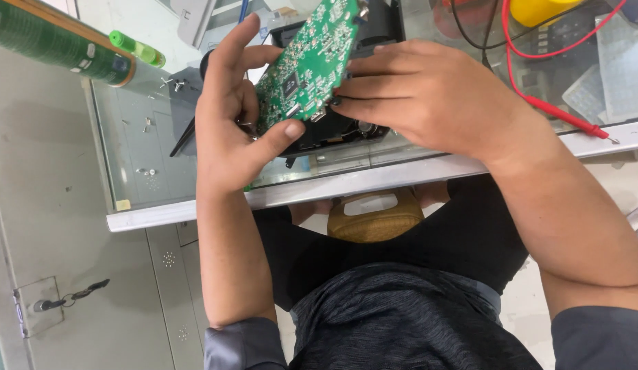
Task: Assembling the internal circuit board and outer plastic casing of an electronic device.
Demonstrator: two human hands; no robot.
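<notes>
A green circuit board [308, 62] is tilted up over a black device housing [346, 130] that rests on the glass-topped table [195, 212]. My left hand [230, 123] grips the board's lower left edge, thumb pressed on its bottom corner, fingers raised behind it. From the right, my right hand [428, 96] lies over the housing with its fingertips touching the board's right edge. Most of the housing is hidden under both hands.
A green spray can [58, 44] lies at the top left. Small screws [147, 171] are scattered on the glass. A red probe lead [559, 113] runs along the table's right side near a yellow object [538, 10]. A tan stool [374, 216] sits below the edge.
</notes>
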